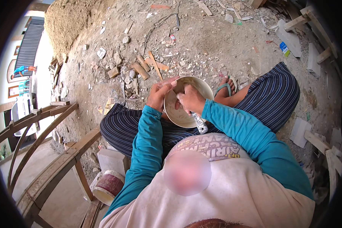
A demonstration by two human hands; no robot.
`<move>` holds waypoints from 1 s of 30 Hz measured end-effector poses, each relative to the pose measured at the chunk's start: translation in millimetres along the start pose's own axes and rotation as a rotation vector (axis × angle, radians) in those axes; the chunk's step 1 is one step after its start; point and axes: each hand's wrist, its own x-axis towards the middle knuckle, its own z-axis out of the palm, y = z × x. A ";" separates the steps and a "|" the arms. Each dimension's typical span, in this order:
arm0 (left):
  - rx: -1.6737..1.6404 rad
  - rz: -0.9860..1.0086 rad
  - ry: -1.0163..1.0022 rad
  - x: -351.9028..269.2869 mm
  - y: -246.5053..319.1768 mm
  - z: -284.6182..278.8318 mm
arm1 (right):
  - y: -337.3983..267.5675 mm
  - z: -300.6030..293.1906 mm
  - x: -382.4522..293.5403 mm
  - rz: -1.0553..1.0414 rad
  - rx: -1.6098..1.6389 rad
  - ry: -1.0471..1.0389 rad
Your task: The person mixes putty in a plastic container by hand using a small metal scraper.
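Note:
Over my lap a round pale bowl or pan [188,114] is tilted, with pale residue on its inner wall. My left hand [160,95] grips the rim at its left side, thumb over the edge. Inside the bowl, my right hand [191,99] is curled with its fingers near the inner wall. A speckled handle [200,124] with a hole at its end sticks out below the right hand, across the near rim; whether it belongs to a tool in that hand is hard to tell, as the fingers hide its upper part.
Rubble and wood pieces [141,70] lie on the dirt ground ahead. At left stand a curved wooden frame [54,168], a white block [111,162] and a paint bucket [109,185]. White slabs [300,132] and wooden pieces are at right. Another person [22,69] is far off at left.

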 end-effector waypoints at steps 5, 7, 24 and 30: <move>0.070 -0.048 -0.014 -4.0 2.5 2.0 | -0.4 -3.5 -8.0 -0.021 -0.050 -0.054; 0.027 -0.058 -0.028 -3.6 2.2 3.8 | 4.4 -5.9 -4.2 0.025 -0.047 -0.073; -0.014 -0.109 -0.129 -1.3 8.0 -2.6 | 6.4 -3.6 -3.5 0.076 -0.304 -0.299; -0.044 -0.072 -0.126 -2.8 6.7 -2.2 | 4.3 1.3 -10.9 0.065 -0.281 -0.383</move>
